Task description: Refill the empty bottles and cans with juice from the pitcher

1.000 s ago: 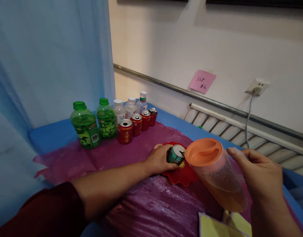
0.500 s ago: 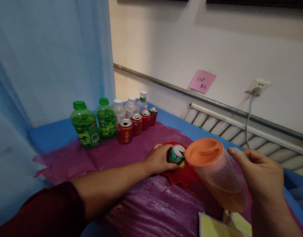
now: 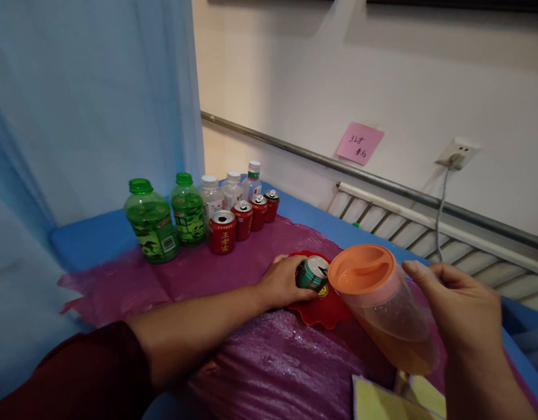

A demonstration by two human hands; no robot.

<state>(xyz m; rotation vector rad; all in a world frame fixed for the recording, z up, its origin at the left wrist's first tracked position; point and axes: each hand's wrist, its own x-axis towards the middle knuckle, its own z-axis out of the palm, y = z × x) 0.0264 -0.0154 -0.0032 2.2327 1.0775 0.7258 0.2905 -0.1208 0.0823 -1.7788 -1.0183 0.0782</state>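
My left hand (image 3: 283, 282) is wrapped around a green drink can (image 3: 311, 280) with an opened top, tilted slightly to the right. Under the can lies a red scalloped tray (image 3: 315, 318). In my right hand (image 3: 464, 309) is a clear plastic pitcher (image 3: 389, 321) with an orange lid (image 3: 360, 269); its handle is mostly hidden by the fingers. The pitcher tips to the left, and its lid edge is right beside the can's opening. Brownish liquid fills part of the pitcher. I cannot make out a stream of liquid between the two.
Several red cans (image 3: 222, 232) stand in a row, with clear white-capped bottles (image 3: 232, 189) and two green bottles (image 3: 152, 227) behind and beside them. Purple plastic sheeting (image 3: 269, 361) covers the blue table. A yellow cloth (image 3: 383, 399) lies in front. A radiator (image 3: 409, 236) lines the wall.
The pitcher and my right hand have shifted very slightly to the left. My left hand and the green can stay in place.
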